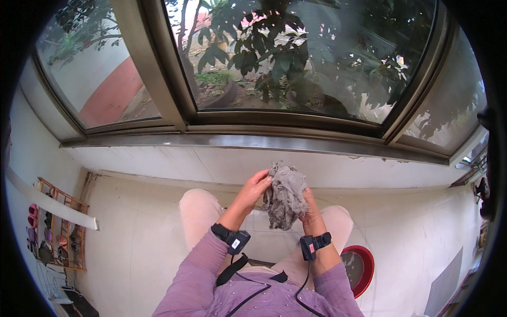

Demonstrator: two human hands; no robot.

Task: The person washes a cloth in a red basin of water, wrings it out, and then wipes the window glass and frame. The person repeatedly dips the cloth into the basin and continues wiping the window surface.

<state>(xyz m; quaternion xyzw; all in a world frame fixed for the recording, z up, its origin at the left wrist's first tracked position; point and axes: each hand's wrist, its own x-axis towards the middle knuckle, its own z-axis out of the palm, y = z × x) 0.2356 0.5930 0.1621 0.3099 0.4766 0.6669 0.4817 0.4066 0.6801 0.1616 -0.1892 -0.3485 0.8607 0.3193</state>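
A crumpled grey cloth (287, 194) is bunched up between my two hands, just below the window ledge. My left hand (255, 188) is at its left side, thumb and fingers against the folds. From the right, my right hand (311, 206) grips the cloth, its fingers partly hidden behind it. Above stands a metal-framed window (289, 123) with glass panes and a shiny metal sill strip (237, 140). On the floor to the right, beside my leg, is a red basin (370, 265) holding murky water.
A wooden shoe rack (84, 237) with several shoes stands at the left wall. A pale curved bar (55, 202) juts out over it. A grey mat or panel (443, 277) lies at the lower right. Leafy plants (277, 59) show beyond the glass. Black cables (251, 293) run from both wrists.
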